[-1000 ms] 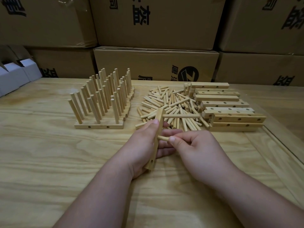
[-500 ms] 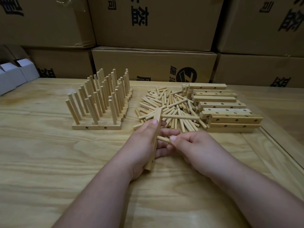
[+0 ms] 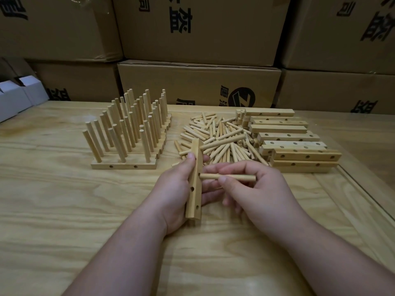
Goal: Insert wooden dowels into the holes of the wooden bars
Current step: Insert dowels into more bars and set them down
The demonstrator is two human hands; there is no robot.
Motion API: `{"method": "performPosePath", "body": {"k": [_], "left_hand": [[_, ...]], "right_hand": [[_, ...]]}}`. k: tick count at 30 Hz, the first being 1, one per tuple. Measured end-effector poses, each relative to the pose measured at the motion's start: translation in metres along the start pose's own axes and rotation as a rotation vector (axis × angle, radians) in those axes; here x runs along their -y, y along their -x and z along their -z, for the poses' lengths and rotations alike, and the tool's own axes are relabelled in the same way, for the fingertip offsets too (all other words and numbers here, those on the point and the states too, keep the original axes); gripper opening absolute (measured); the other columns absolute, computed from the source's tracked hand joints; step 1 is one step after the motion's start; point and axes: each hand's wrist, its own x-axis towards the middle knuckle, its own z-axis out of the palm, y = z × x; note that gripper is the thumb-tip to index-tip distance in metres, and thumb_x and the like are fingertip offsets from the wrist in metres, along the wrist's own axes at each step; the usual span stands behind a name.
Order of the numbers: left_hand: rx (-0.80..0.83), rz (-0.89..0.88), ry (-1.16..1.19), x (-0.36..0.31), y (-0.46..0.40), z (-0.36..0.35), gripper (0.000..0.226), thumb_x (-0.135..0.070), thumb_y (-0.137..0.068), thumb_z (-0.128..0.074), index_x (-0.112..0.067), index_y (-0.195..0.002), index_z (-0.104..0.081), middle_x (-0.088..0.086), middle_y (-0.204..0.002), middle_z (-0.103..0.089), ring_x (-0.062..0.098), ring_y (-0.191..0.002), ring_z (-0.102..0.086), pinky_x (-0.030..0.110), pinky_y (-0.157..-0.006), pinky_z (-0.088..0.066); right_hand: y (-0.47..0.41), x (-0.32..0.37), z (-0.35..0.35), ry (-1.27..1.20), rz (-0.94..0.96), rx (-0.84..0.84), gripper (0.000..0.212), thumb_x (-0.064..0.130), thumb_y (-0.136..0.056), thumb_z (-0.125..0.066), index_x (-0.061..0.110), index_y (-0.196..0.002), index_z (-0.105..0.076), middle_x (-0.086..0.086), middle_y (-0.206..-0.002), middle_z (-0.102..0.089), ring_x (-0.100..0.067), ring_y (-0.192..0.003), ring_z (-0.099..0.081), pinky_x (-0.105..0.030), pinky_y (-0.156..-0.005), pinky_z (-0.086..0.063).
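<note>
Now you're mid-insertion: your left hand (image 3: 177,189) grips the bar (image 3: 195,182) upright just above the table (image 3: 64,210), while your right hand (image 3: 256,189) pinches a dowel (image 3: 227,177) whose tip sits at the bar's upper side hole. Next, I'd judge, keep it square and push straight in. One bar and one dowel are in hand; two other holes show; the loose pile (image 3: 220,142), empty bars (image 3: 295,144) and filled bars (image 3: 128,133) are too overlapped to count.

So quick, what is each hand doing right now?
Left hand: gripping a pale drilled wooden bar, held on end.
Right hand: pinching a round light wooden dowel, its tip at a hole in the bar.
</note>
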Motion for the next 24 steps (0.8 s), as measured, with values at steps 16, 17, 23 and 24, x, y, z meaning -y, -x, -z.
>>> {"method": "performPosePath", "body": {"k": [16,17,23,24], "left_hand": [[0.084,-0.05,-0.156,0.004,0.004,-0.006,0.037,-0.036,-0.109,-0.034,-0.008,-0.121,-0.056,0.009,-0.104,-0.078,0.02,-0.082,-0.077,0.031,-0.072,-0.062],[0.08,-0.057,-0.171,0.004,0.004,-0.007,0.037,-0.036,-0.109,-0.034,-0.008,-0.12,-0.056,0.008,-0.104,-0.079,0.019,-0.082,-0.077,0.031,-0.072,-0.063],[0.089,-0.076,-0.244,0.004,0.006,-0.01,0.037,-0.037,-0.11,-0.031,-0.01,-0.122,-0.052,0.006,-0.113,-0.077,0.024,-0.102,-0.075,0.036,-0.09,-0.06],[0.092,-0.079,-0.259,0.004,0.007,-0.01,0.036,-0.037,-0.11,-0.03,-0.011,-0.122,-0.052,0.005,-0.114,-0.076,0.024,-0.103,-0.074,0.035,-0.089,-0.061]], "right_hand": [[-0.001,0.008,0.01,0.819,0.279,0.128,0.014,0.033,-0.093,-0.065,0.036,-0.095,-0.079,0.041,-0.101,-0.065,0.016,-0.105,-0.059,-0.009,-0.083,-0.045],[-0.001,0.008,0.01,0.832,0.285,0.127,0.014,0.033,-0.093,-0.064,0.036,-0.093,-0.078,0.046,-0.094,-0.062,0.019,-0.102,-0.058,-0.007,-0.079,-0.043],[0.002,0.004,0.003,0.656,0.129,0.061,0.028,0.025,-0.094,-0.065,0.037,-0.073,-0.078,0.044,-0.07,-0.061,0.028,-0.08,-0.053,0.003,-0.062,-0.034],[0.002,0.004,0.001,0.579,0.055,0.062,0.029,0.027,-0.095,-0.064,0.037,-0.072,-0.079,0.038,-0.071,-0.066,0.024,-0.08,-0.056,0.0,-0.061,-0.036]]}}
